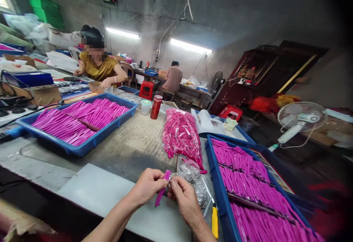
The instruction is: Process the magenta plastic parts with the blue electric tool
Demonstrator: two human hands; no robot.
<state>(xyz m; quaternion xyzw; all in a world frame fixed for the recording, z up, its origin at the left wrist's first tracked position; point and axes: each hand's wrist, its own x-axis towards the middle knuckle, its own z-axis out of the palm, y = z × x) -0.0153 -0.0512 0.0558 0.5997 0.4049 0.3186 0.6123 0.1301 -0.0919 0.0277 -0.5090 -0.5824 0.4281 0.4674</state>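
Near the table's front edge, my left hand (150, 185) pinches a narrow magenta strip (160, 196) that stands slanted between thumb and fingers. Close beside it on the right, my right hand (184, 198) has its thumb and fingertips pressed together near the strip's upper part. Whatever those fingertips hold is too small to make out. Behind my right hand lies a clear plastic bag of small metal pieces (197, 183). Beneath both hands is a pale board (102, 192).
Blue trays of magenta strips stand left (79, 148) and right (224, 198). A bag of pink pieces (182, 133), a red canister (156, 107) and a yellow-handled tool (214, 221) lie around. A person (102, 67) sits across at left; another sits farther back.
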